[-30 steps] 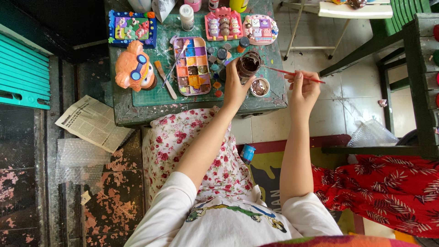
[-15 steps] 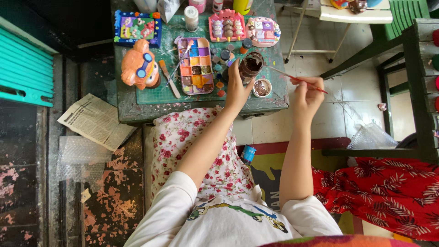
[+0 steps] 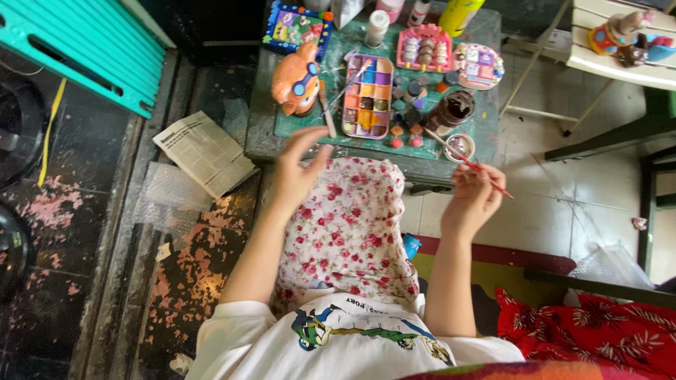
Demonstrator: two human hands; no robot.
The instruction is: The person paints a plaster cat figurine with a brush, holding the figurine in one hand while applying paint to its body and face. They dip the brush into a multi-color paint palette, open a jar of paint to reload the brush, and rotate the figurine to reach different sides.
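The right hand (image 3: 473,199) pinches one thin paintbrush (image 3: 468,162), its tip reaching toward a small white cup (image 3: 461,146) beside one jar of brown paint (image 3: 451,110). The left hand (image 3: 296,169) is released, fingers spread, hovering at the near edge of the green counter (image 3: 486,35) and holding nothing. One paint palette (image 3: 367,96) lies in the middle, with one orange figurine (image 3: 296,79) to its left. Three painted plaques sit behind. One folded newspaper (image 3: 204,151) lies on the floor.

orange figurine (image 3: 296,81) with blue goggles on the green table (image 3: 262,137); red-handled paintbrush (image 3: 470,163); white cloth with red flowers (image 3: 345,225); far left, turquoise slatted panel (image 3: 84,53).
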